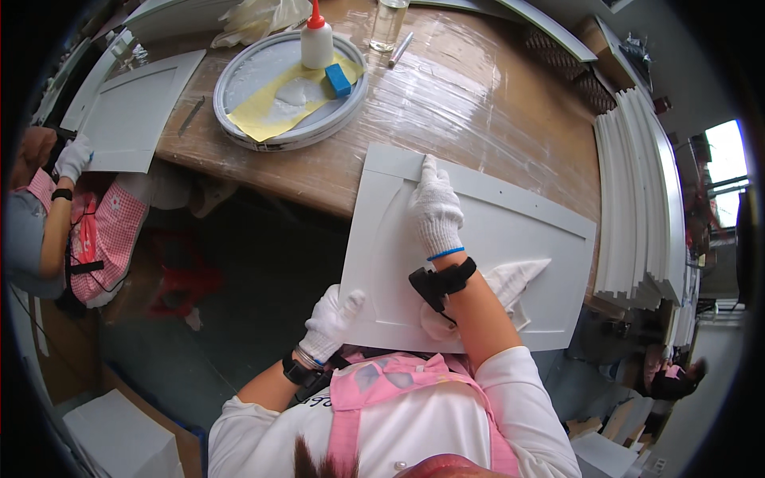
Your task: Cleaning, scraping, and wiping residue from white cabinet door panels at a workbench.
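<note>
A white framed panel [494, 231] lies before me, partly on the table, its near left part jutting past the edge. My left hand [328, 325], in a white knit glove, is closed on the panel's left edge near the close corner, thumb on top and fingers hidden. On the far rail rests my gloved right hand [436, 209], a finger stretched toward the far edge and the others folded; whether anything is under them is hidden. A crumpled white cloth [516, 287] lies on the panel, partly behind my right forearm.
On the table [486, 103], a round lid [231, 88] bears a red-tipped glue bottle [317, 46], a blue block [338, 80] and yellow paper [259, 119]. A glass [388, 28] and a pen [401, 49] stand beyond. White strips [637, 199] are stacked right; a co-worker's gloved hand [74, 157] touches another panel [135, 111] left.
</note>
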